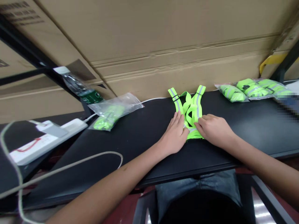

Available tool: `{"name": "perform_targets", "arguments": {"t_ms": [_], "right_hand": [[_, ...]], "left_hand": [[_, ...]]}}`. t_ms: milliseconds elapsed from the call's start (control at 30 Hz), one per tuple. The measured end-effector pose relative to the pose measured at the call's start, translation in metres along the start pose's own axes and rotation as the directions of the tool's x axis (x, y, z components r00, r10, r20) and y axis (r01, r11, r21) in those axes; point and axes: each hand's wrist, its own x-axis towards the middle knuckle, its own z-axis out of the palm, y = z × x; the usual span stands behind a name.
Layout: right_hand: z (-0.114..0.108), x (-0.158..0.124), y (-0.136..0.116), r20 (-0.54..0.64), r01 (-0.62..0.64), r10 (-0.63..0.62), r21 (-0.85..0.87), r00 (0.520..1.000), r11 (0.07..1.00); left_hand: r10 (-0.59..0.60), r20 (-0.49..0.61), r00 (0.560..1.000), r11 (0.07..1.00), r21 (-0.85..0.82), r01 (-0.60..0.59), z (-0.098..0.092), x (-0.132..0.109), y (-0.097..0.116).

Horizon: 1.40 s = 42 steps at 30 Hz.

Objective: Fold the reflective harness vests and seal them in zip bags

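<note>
A neon-yellow reflective vest of elastic straps with grey stripes lies on the black table. Its two shoulder straps, with black buckles, point away from me, and a looped strap stands up between them. My left hand rests on its left side, fingers stretched flat along the strap, thumb toward the middle. On the other side, my right hand is closed, with its curled fingers and thumb on the right strap's edge near the folded lower band. Part of the lower band is hidden by my hands.
A clear bag with a folded neon item lies left, beside a plastic bottle. Several bagged neon bundles lie right. A white power strip and a cable occupy the left. Large cardboard boxes stand behind.
</note>
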Motion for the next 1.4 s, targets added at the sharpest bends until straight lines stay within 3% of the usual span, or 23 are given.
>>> {"name": "perform_targets", "arguments": {"t_ms": [200, 333, 467, 567, 800, 1033, 1233, 1300, 1400], "right_hand": [[0.021, 0.008, 0.009, -0.135, 0.067, -0.045, 0.165, 0.99, 0.984], [0.03, 0.007, 0.017, -0.056, 0.176, -0.168, 0.393, 0.984, 0.903], [0.032, 0.006, 0.026, 0.042, 0.152, -0.211, 0.561, 0.977, 0.814], [0.031, 0.004, 0.031, 0.113, 0.114, -0.222, 0.591, 0.968, 0.799], [0.028, 0.0, 0.03, 0.072, 0.06, -0.132, 0.616, 0.989, 0.786], [0.029, -0.002, 0.029, 0.043, 0.084, -0.14, 0.62, 0.989, 0.78], [0.03, -0.002, 0.029, 0.052, 0.08, -0.142, 0.617, 0.988, 0.783], [0.029, -0.002, 0.028, 0.049, 0.086, -0.146, 0.614, 0.988, 0.785], [0.029, -0.003, 0.028, 0.041, 0.081, -0.134, 0.617, 0.99, 0.783]], "left_hand": [[0.128, 0.104, 0.986, 0.984, 0.109, -0.14, -0.015, 0.008, -0.003], [0.14, 0.056, 0.989, 0.986, 0.088, -0.144, -0.017, 0.012, -0.008], [0.185, -0.059, 0.981, 0.982, 0.033, -0.183, -0.013, 0.015, -0.013], [0.198, -0.013, 0.98, 0.977, 0.083, -0.196, -0.014, 0.018, -0.015], [0.383, 0.048, 0.923, 0.85, 0.374, -0.372, -0.022, 0.025, -0.015], [0.25, -0.082, 0.965, 0.881, 0.432, -0.192, -0.015, 0.019, -0.015], [0.268, -0.262, 0.927, 0.902, 0.406, -0.146, -0.027, 0.042, 0.0], [0.221, -0.302, 0.927, 0.948, 0.289, -0.132, -0.029, 0.058, 0.005], [-0.038, -0.302, 0.952, 0.994, -0.112, 0.004, -0.026, 0.083, 0.006]]}}
